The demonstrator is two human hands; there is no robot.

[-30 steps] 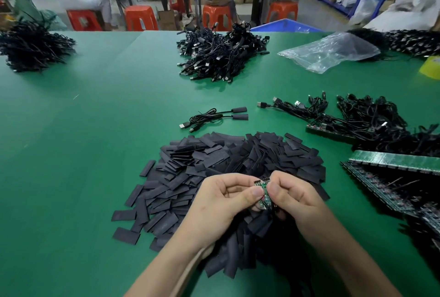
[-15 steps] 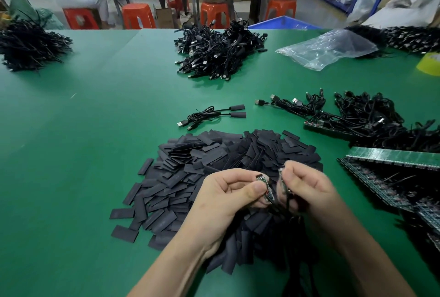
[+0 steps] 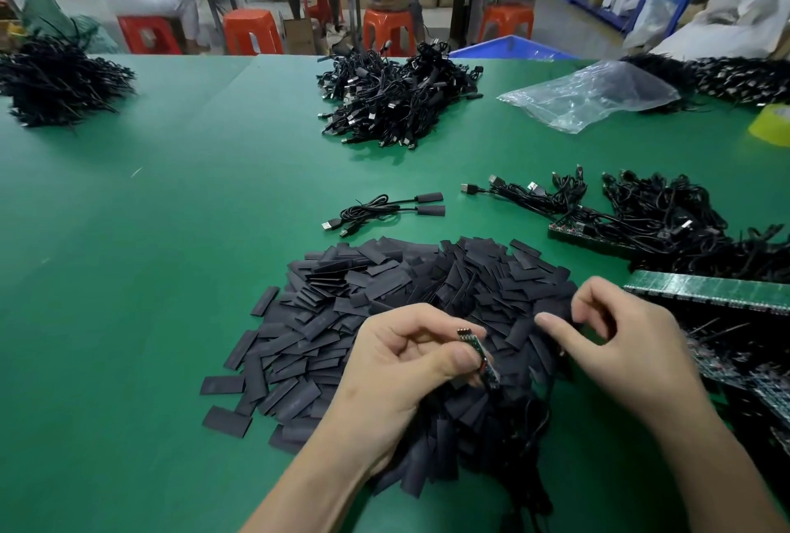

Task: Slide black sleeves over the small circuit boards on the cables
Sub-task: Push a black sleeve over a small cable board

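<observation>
- the left hand (image 3: 397, 365) grips a small circuit board (image 3: 479, 355), thumb and curled forefinger pinching its lower part; the board's far end pokes up, tilted, bare of any sleeve.
- the board sits above the near right part of the pile of black sleeves (image 3: 384, 297), which spreads flat pieces across the middle of the green table (image 3: 128, 276).
- the right hand (image 3: 620, 344) hovers over the right edge of the pile, just right of the board and apart from it; its fingers are curled and its thumb points left, but motion blur hides whether it pinches a sleeve.
- two sleeved cables (image 3: 384, 209) lie side by side just beyond the pile.
- to the right, a tangle of cables with boards (image 3: 662, 224) lies behind green board strips (image 3: 705, 288).
- further off are a big heap of cables (image 3: 393, 100), a clear plastic bag (image 3: 590, 96) on the right and a black bundle (image 3: 55, 79) on the far left.
</observation>
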